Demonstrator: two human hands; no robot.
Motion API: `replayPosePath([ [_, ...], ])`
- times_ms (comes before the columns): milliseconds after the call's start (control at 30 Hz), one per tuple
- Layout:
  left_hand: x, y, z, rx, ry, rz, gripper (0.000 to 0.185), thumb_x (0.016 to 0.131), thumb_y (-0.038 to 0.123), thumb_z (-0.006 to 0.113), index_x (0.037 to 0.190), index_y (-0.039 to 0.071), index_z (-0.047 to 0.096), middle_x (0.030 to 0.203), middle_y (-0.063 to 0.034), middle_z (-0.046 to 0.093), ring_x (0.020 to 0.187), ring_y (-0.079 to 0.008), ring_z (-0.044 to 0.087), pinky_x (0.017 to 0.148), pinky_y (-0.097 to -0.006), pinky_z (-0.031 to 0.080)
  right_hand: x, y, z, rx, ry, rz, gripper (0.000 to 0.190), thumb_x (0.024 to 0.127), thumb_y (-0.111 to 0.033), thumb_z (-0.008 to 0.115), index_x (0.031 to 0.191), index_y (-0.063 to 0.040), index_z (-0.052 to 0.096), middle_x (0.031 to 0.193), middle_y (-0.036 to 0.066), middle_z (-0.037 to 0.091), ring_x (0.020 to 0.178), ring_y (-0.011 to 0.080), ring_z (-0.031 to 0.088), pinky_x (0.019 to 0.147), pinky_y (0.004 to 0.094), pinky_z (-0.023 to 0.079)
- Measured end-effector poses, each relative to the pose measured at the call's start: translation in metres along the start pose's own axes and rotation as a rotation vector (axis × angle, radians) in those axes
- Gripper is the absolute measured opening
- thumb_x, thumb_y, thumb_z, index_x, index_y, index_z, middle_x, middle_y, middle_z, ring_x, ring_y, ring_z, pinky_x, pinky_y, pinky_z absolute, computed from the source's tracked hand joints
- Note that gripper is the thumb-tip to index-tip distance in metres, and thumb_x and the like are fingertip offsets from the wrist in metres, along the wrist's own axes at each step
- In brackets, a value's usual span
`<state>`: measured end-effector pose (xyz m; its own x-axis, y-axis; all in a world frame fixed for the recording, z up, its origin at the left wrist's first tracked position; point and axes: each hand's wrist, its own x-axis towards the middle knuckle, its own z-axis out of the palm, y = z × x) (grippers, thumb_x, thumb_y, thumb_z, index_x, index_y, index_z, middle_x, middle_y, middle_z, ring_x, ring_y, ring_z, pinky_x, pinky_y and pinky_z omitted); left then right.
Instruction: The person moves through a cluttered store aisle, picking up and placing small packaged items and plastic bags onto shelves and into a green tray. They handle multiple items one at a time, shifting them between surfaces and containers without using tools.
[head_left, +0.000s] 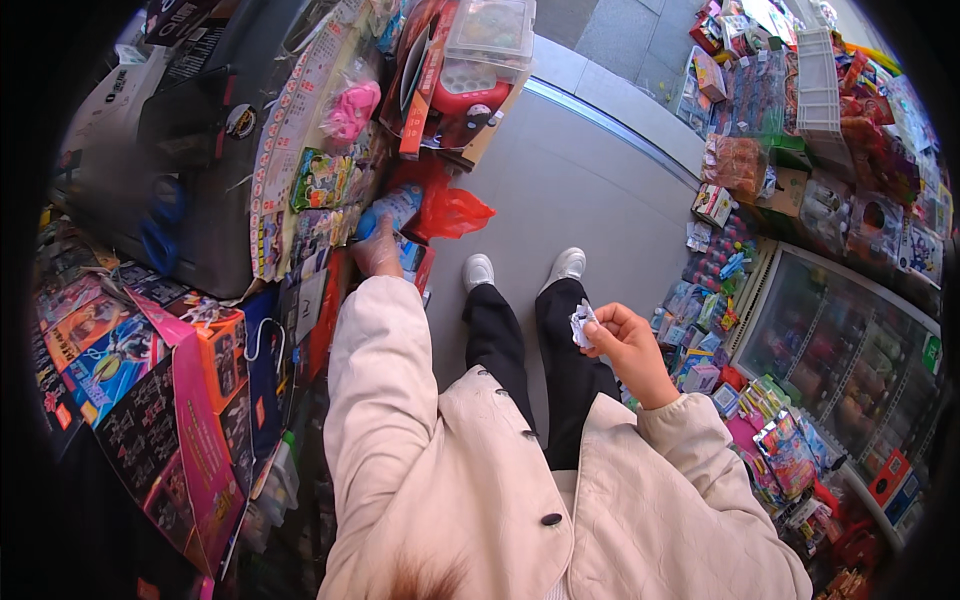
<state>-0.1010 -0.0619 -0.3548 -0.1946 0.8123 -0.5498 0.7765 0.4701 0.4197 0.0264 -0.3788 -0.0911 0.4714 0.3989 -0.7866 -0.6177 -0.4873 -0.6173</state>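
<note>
At the front of the left-hand shelf, my left hand (377, 249) has its thumb over the near end of a blue bottle (399, 204). Its other fingers are mostly hidden. Against the bottle lies a red plastic bag (454, 214). Over my dark trousers, my right hand (628, 345) pinches a small crumpled silver wrapper (582, 324) between thumb and fingers.
On the left are hanging snack packets (321, 180), a boxed red toy (469, 97) and a dark case (202, 172). A glass-topped freezer (847, 352) and piled packaged goods (705, 315) line the right. Grey floor (570, 172) runs to a metal door track (600, 124).
</note>
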Motion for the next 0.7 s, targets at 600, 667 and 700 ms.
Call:
replayPosePath([
  [600, -0.104, -0.005, 0.021, -0.436, 0.168, 0.052, 0.078, 0.067, 0.018, 0.084, 0.125, -0.002, 0.037, 0.122, -0.0193, 0.044, 0.110, -0.0319, 0.049, 0.096, -0.0419, 0.042, 0.063, -0.018, -0.033, -0.086, -0.164, 0.160, 0.015, 0.092, -0.016, 0.061, 0.095, -0.002, 0.058, 0.083, 0.003, 0.064, 0.074, 0.0080, 0.060, 0.069, 0.0222, 0.048],
  [667, -0.139, -0.020, 0.013, -0.729, 0.075, -0.045, 0.075, 0.073, 0.017, 0.080, 0.130, 0.000, 0.034, 0.124, -0.0176, 0.043, 0.112, -0.0294, 0.048, 0.094, -0.0411, 0.044, 0.065, -0.021, -0.033, -0.087, -0.180, 0.144, 0.015, 0.092, -0.017, 0.061, 0.093, -0.002, 0.058, 0.081, 0.001, 0.063, 0.072, 0.0062, 0.058, 0.067, 0.0214, 0.047],
  [700, -0.151, -0.030, 0.008, -0.864, 0.028, -0.082, 0.074, 0.076, 0.017, 0.077, 0.132, 0.001, 0.033, 0.125, -0.0166, 0.043, 0.113, -0.0281, 0.048, 0.093, -0.0405, 0.044, 0.065, -0.023, -0.032, -0.097, -0.179, 0.154, 0.015, 0.092, -0.017, 0.061, 0.093, -0.002, 0.058, 0.081, 0.001, 0.063, 0.072, 0.0062, 0.058, 0.067, 0.0214, 0.047],
])
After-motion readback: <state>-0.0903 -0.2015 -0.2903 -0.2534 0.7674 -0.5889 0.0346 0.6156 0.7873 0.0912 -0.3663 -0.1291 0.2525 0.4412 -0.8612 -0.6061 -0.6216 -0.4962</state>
